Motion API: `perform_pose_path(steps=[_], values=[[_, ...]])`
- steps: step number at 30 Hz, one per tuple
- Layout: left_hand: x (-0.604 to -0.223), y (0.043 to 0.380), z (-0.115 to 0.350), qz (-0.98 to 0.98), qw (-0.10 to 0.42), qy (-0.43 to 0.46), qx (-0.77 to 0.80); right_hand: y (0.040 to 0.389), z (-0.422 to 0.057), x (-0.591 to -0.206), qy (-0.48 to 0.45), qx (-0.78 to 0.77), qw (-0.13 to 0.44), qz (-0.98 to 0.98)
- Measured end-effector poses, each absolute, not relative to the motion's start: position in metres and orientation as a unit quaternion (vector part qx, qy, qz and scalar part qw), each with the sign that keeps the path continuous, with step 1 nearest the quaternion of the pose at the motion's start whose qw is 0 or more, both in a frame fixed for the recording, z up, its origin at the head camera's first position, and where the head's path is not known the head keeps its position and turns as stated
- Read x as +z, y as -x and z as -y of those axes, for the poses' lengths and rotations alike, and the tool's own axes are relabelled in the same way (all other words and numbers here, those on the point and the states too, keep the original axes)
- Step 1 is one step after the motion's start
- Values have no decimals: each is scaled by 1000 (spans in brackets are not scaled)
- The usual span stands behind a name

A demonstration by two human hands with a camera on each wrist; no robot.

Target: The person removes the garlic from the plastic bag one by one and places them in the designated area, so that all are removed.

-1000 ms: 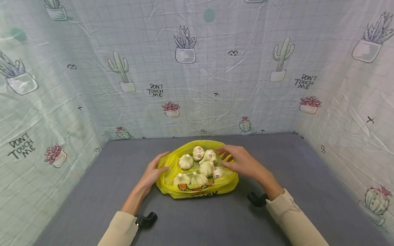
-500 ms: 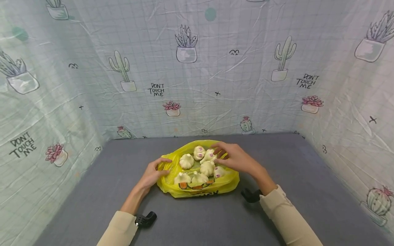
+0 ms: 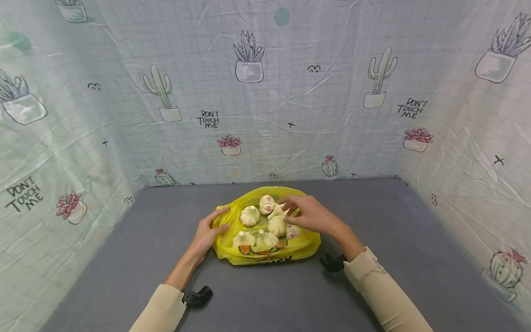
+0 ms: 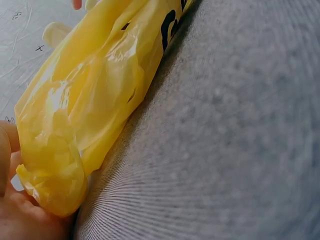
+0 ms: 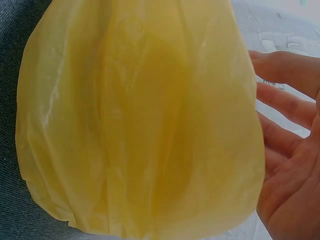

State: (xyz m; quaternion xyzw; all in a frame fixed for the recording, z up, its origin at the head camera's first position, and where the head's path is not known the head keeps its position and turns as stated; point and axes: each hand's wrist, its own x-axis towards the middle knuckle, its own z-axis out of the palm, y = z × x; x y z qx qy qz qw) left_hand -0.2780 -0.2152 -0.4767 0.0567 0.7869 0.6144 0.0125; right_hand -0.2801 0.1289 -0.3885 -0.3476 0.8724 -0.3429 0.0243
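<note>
Farther left over the bag than a second ago, the right hand now has its fingertips and thumb about the right-hand bulbs; the left hand remains at the bag's left end. Its fingers and thumb spread apart along the rim, touching the plastic; whether they pinch it I cannot tell. The right hand is partly open, fingers bent, thumb well apart from the index finger, with nothing visibly held; contact with a bulb cannot be made out.

The bag sits midway between the left and right edges of the grey table, nearer the far edge, where a printed cloth rises behind it. Wide table surface lies to either side, beyond the forearms, and more towards the near edge. The black wrist camera on the right arm is close to the bag's near right side.

Thin, yellow and creased, the bag gapes upward, with orange and black print on its near wall. Seven bulbs of garlic show inside, cream-white and ribbed, some marked purple; two near ones stand stem up, partly behind the front rim.
</note>
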Motion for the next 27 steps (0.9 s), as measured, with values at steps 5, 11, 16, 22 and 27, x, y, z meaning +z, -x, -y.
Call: perform_pose_path(steps=[5,11,16,22,27], values=[[-481,277,213,-793,5,-72,605,282,-129,-391,347,-336,26,-875],[-483,277,213,-791,7,-82,606,284,-129,-393,350,-333,28,-875],[-483,278,216,-791,12,-80,606,285,-125,-394,350,-326,24,-878],[-482,278,217,-795,13,-75,601,284,-121,-397,356,-306,13,-883],[-483,278,215,-794,20,-74,604,282,-120,-399,356,-298,6,-885]])
